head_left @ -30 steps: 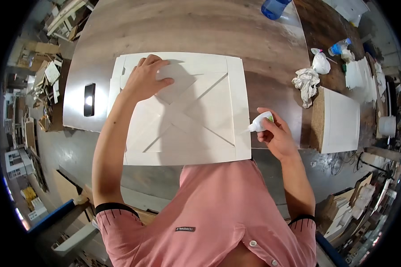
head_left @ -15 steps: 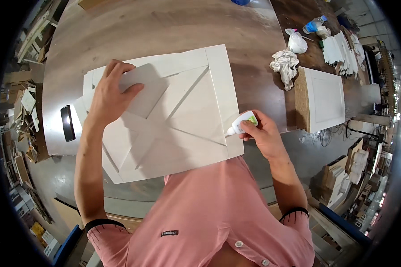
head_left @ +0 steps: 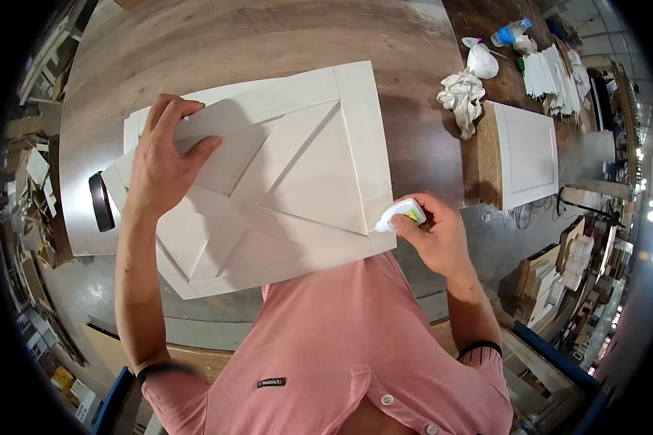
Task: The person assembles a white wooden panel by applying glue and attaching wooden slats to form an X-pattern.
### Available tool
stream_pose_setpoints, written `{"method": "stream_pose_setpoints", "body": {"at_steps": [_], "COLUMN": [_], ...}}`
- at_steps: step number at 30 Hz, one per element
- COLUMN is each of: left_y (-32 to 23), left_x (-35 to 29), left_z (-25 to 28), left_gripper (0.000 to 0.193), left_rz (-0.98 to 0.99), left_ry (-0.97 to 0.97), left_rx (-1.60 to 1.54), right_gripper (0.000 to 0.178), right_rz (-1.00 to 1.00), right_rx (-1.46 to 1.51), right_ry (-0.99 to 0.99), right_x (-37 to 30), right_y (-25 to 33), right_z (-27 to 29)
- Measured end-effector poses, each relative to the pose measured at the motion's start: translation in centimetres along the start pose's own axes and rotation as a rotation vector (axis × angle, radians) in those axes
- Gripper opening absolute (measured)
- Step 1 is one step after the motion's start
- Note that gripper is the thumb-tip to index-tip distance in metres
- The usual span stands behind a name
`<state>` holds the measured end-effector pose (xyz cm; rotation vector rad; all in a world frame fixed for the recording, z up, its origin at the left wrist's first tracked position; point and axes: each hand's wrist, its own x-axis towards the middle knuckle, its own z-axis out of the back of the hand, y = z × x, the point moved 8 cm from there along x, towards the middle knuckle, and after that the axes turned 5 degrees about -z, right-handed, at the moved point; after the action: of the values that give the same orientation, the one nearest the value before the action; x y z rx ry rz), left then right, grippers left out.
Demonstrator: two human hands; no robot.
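A white cabinet-door-like panel (head_left: 312, 185) with crossing diagonal strips lies in front of me, its near edge past the table edge. My left hand (head_left: 163, 156) grips its far left edge, thumb on the face and fingers curled over the far side. Another white board (head_left: 139, 127) shows beneath that edge. In my right hand (head_left: 435, 232) is a small white squeeze bottle (head_left: 406, 213) with a green label, apparently glue. Its nozzle points left, at the right-hand frame strip by the end of a diagonal; I cannot tell whether liquid comes out.
The brown table (head_left: 268, 36) carries a dark elongated object (head_left: 101, 203) at left. To the right are a crumpled white cloth (head_left: 461, 101), a white bag (head_left: 482, 60), a water bottle (head_left: 511, 32), white strips (head_left: 551, 76) and a stack of white panels (head_left: 528, 156).
The panel and my left hand sit slightly farther left in the picture, partly because the view has shifted. My right hand and the bottle are slightly lower, still by the panel's right-hand strip.
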<state>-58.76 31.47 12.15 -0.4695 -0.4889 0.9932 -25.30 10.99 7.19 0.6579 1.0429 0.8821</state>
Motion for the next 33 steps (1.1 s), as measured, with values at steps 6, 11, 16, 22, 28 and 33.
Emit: {"method": "stream_pose_setpoints", "body": {"at_steps": [6, 11, 16, 22, 28, 33], "left_y": [0.1, 0.2, 0.2, 0.3, 0.4, 0.5], "left_x": [0.1, 0.2, 0.3, 0.3, 0.4, 0.4], "left_z": [-0.1, -0.2, -0.3, -0.3, -0.4, -0.5], "left_gripper": [0.042, 0.041, 0.040, 0.040, 0.040, 0.040], "left_rz": [0.025, 0.026, -0.011, -0.050, -0.048, -0.046], "left_ry": [-0.002, 0.003, 0.011, 0.018, 0.020, 0.015], "left_rx": [-0.016, -0.028, -0.009, 0.030, 0.040, 0.028], "right_gripper": [0.023, 0.023, 0.028, 0.028, 0.019, 0.027], "right_rz": [0.173, 0.216, 0.201, 0.267, 0.272, 0.307], "right_rx": [-0.174, -0.192, -0.204, -0.263, -0.266, -0.267], "right_ry": [-0.049, -0.069, -0.094, -0.105, -0.124, -0.121], "right_x": [-0.8, -1.1, -1.3, -1.7, -1.9, -1.9], "right_y": [2.4, 2.5, 2.6, 3.5, 4.0, 3.8], "right_z": [0.0, 0.0, 0.1, 0.0, 0.0, -0.1]}}
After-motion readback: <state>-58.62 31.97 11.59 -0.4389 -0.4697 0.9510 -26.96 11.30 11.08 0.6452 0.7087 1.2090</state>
